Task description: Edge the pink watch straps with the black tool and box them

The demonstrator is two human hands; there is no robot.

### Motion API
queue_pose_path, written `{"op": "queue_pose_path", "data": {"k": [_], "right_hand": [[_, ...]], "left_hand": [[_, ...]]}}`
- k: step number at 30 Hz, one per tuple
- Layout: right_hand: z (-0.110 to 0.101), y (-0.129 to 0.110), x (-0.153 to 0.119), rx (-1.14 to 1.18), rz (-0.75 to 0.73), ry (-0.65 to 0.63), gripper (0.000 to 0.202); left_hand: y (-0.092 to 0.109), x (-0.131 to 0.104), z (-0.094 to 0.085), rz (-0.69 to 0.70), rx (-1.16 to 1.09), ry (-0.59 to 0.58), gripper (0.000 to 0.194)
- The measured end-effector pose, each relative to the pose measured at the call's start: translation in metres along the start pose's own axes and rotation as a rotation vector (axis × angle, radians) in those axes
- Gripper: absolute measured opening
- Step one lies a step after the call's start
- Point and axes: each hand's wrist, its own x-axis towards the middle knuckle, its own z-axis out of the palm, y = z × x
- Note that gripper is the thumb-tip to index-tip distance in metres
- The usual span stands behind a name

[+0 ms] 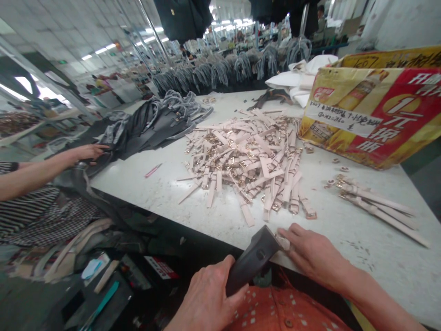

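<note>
My left hand (208, 290) is wrapped around the handle of a black handheld tool (253, 261), shaped like an electric clipper with a flared head. The head points up and right, over the table's front edge. With closed fingers, my right hand (315, 253) pinches a small pale pink strap (283, 242) right at the tool's head; my fingers hide most of it. Just beyond both hands lies a big heap of pale pink buckle straps (241, 158) with gold-coloured buckles, spread on the white table (165, 184).
A yellow and red carton (372, 110) stands at the right, with a few separate straps (382, 204) before it. Pink-handled snips (153, 170) lie left of the heap. Another person's hand (91, 151) rests by dark garments (151, 122). Below the table's edge stands a black box (113, 294).
</note>
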Motion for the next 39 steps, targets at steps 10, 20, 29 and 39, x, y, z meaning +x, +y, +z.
{"op": "queue_pose_path", "data": {"k": [10,20,29,39], "right_hand": [[0.021,0.031,-0.016,0.072,-0.010,0.296,0.029],[0.011,0.023,-0.016,0.082,0.029,0.215,0.024],[0.022,0.033,-0.021,0.187,-0.048,0.399,0.020],[0.014,0.032,-0.013,0.181,-0.118,0.287,0.021]], "left_hand": [[0.014,0.021,0.005,0.113,0.154,0.001,0.025],[0.014,0.026,-0.004,0.141,0.219,-0.010,0.025],[0.027,0.030,-0.019,0.199,0.247,-0.084,0.022],[0.027,0.031,-0.019,0.221,0.266,-0.073,0.020]]}}
